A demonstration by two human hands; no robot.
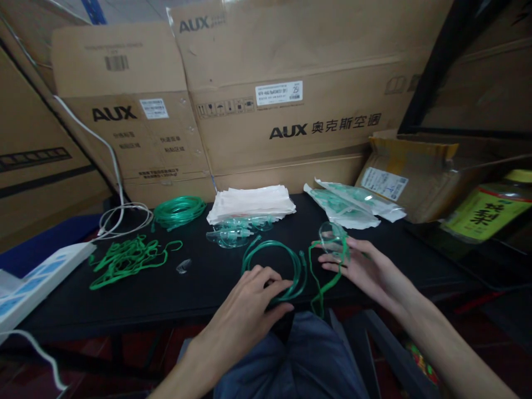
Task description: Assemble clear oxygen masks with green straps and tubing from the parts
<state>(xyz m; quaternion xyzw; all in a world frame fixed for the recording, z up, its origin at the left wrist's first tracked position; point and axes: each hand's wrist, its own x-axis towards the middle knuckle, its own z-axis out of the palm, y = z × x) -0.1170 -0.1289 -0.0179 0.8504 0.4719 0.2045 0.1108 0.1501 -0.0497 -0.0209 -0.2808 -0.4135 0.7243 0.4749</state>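
Observation:
My right hand (361, 260) holds a clear oxygen mask (331, 237), its fingers behind and under it. A green elastic strap (328, 288) hangs from the mask in a loop. On the black table, my left hand (253, 302) is at the near side of a coil of green tubing (299, 260). Its thumb and index finger are apart, with the tubing's near edge by them; a firm grip does not show. Several clear masks (233, 233) with green fittings lie beyond the coil, in front of a stack of white packets (251, 204).
Green straps (124, 260) and a small clear piece (183, 266) lie left, with more coiled tubing (178, 211) behind. Packed masks (353, 202) rest back right beside an open carton (409, 172) and a labelled jar (486, 210). A power strip (45, 282) sits at left.

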